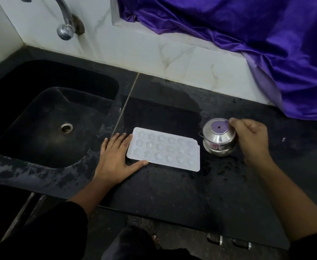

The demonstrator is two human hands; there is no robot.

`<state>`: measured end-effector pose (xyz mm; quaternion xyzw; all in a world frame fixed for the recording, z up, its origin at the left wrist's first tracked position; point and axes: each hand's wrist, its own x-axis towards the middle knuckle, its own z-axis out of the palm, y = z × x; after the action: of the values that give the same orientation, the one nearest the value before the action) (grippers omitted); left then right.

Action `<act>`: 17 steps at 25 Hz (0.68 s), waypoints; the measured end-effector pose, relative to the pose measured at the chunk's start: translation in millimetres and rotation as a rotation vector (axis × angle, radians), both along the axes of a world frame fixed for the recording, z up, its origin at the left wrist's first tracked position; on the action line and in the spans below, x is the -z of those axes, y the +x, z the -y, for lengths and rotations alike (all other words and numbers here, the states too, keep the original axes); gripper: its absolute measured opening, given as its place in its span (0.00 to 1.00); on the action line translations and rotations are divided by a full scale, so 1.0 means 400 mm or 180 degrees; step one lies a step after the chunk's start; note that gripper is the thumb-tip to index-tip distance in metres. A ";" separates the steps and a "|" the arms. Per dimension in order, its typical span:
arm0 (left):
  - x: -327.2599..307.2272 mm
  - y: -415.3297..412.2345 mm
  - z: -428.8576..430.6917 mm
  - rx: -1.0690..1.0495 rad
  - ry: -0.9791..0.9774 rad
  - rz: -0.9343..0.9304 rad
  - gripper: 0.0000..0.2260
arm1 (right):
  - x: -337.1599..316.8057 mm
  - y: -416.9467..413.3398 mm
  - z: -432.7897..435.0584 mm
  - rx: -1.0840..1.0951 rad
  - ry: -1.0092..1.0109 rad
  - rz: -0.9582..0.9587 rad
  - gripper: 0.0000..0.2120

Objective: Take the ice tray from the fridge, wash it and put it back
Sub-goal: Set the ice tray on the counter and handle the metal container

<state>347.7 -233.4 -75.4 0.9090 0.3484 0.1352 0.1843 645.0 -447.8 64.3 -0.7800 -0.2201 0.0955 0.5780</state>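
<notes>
A white ice tray (165, 149) with several moulded cells lies flat on the black counter (172, 188), just right of the sink. My left hand (116, 158) rests flat on the counter with straight fingers, its thumb and forefinger against the tray's left end. My right hand (251, 139) curls its fingers round a small steel pot (218, 139) with a domed lid, which stands on the counter right of the tray.
A black sink (46, 113) with a metal drain sits at the left, under a chrome tap (65, 21) on the white tiled wall. Purple cloth (247, 40) drapes over the ledge at the back right. Water drops and wet patches mark the counter.
</notes>
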 end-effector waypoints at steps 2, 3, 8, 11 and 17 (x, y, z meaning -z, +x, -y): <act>-0.001 -0.001 0.000 0.0004 -0.0001 0.0007 0.49 | -0.005 -0.008 -0.011 -0.0197 -0.0532 0.0580 0.25; -0.001 -0.001 -0.001 0.0007 0.0000 0.0005 0.49 | -0.006 -0.013 -0.019 -0.0258 -0.0868 0.0935 0.25; 0.001 -0.001 -0.001 0.0001 -0.0004 -0.0025 0.50 | 0.006 -0.062 -0.069 -0.0542 -0.2045 0.2201 0.22; 0.001 -0.001 -0.002 0.0008 -0.0005 -0.0026 0.49 | 0.010 -0.080 -0.092 -0.0571 -0.2320 0.2476 0.20; -0.001 -0.001 -0.002 0.0010 -0.0029 -0.0026 0.49 | 0.008 -0.069 -0.078 -0.0432 -0.2147 0.2210 0.22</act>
<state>347.4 -232.7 -75.1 0.9093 0.3484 0.1296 0.1873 617.4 -416.5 61.1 -0.8934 -0.4070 -0.0668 0.1780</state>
